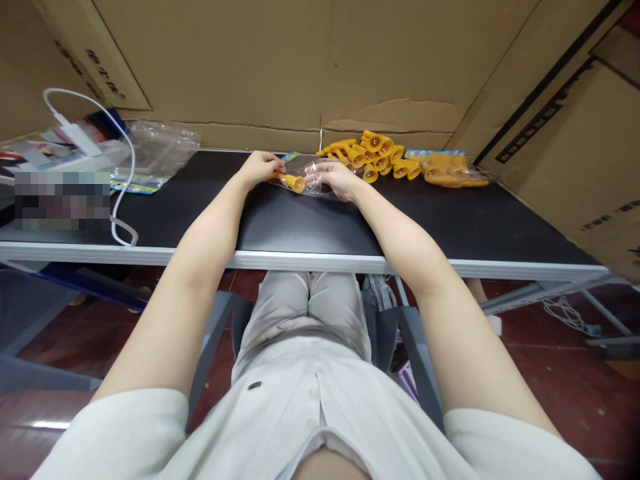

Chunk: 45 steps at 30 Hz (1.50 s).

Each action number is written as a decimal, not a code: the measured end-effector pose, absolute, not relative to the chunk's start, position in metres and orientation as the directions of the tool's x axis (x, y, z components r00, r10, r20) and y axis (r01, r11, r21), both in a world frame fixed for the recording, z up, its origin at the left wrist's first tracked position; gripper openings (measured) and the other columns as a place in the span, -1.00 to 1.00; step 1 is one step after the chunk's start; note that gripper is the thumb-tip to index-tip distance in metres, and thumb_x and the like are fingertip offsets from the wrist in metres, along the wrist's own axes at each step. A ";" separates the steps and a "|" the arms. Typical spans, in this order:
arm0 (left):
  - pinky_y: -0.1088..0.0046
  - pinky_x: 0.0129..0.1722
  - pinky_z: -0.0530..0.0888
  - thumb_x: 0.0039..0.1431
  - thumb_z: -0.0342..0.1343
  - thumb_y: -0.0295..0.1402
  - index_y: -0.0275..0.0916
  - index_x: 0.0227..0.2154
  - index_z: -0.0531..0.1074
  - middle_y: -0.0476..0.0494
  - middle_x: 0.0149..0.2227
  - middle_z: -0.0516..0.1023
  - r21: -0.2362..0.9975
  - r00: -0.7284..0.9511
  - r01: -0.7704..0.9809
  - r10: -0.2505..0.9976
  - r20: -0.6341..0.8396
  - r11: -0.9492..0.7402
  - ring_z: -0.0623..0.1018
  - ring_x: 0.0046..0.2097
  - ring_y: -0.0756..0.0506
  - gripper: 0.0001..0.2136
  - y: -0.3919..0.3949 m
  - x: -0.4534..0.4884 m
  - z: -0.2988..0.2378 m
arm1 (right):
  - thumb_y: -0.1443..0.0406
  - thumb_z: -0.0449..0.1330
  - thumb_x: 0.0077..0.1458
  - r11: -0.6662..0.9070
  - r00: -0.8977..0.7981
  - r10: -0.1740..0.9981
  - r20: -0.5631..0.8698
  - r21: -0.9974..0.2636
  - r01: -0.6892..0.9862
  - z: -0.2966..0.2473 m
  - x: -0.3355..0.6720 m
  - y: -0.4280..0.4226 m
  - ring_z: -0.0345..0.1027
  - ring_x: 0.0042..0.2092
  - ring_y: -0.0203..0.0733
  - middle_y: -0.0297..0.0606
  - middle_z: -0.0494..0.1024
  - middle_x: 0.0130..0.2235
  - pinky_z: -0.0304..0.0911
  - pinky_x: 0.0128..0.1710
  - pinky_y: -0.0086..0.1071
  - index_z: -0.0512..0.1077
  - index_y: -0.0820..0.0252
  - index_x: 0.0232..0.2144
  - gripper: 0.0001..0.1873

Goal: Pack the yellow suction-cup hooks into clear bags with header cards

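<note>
My left hand (263, 167) is closed, fingers pinched on the narrow end of an orange plastic trumpet-shaped piece (295, 183), whose flared mouth points right. Beside it, a clear plastic bag (320, 191) with a colourful printed strip lies under and between my hands. My right hand (336, 177) grips this bag, its fingers curled against the film. Whether the orange piece is inside the bag or on top of it, I cannot tell. Just behind my right hand lies a pile of similar orange trumpet-shaped pieces (381, 152).
At the right is a filled bag (447, 168) of orange pieces. Flat clear bags (155, 153) are stacked on the left, near a white cable (133, 147) and a pixelated patch. Cardboard (320, 60) walls the black table (310, 227) at the back.
</note>
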<state>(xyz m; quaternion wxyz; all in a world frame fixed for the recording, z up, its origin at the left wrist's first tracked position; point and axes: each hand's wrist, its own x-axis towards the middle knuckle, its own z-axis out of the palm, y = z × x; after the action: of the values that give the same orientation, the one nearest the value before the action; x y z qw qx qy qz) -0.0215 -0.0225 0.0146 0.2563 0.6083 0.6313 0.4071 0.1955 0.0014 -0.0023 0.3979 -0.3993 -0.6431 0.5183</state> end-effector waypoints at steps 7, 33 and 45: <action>0.13 0.29 0.55 0.06 0.17 -0.43 -0.28 -0.19 0.66 -0.30 -0.12 0.78 0.698 -0.176 0.715 0.956 0.236 -0.041 0.67 0.11 -0.35 -0.74 -0.010 -0.030 0.011 | 0.58 0.40 -0.11 0.159 -0.398 0.912 0.100 -0.980 0.119 0.006 0.193 -0.007 0.68 -0.02 -0.07 -0.19 0.76 -0.24 0.58 0.16 -0.20 0.61 0.22 -0.33 -0.73; -0.17 0.61 0.09 0.23 0.20 -0.28 -0.39 0.35 0.50 -0.62 0.41 0.49 0.574 -0.421 0.779 0.889 0.178 0.254 0.39 0.50 -0.56 -0.37 -0.012 -0.055 0.008 | 0.38 0.30 0.30 0.388 -0.300 0.878 0.374 -0.189 0.902 -0.004 0.219 0.025 0.27 0.45 0.44 0.33 0.45 0.38 0.16 0.46 0.33 0.45 0.42 0.26 -0.49; -0.12 0.58 0.16 0.22 0.16 -0.31 -0.36 0.38 0.46 -0.58 0.46 0.44 0.616 -0.444 0.748 0.876 0.191 0.245 0.36 0.53 -0.49 -0.35 -0.001 -0.064 -0.002 | 0.30 0.40 0.27 0.328 -0.089 0.899 0.429 -0.525 0.786 -0.004 0.226 0.039 0.46 0.30 0.39 0.11 0.68 0.00 0.16 0.43 0.35 0.59 0.26 -0.17 -0.86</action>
<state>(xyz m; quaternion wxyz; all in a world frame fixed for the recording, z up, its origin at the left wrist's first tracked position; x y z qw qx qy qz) -0.0639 -0.0014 -0.0017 0.0964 0.5184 0.7832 0.3295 0.2260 0.0390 -0.0036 0.3547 -0.5740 -0.7337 0.0801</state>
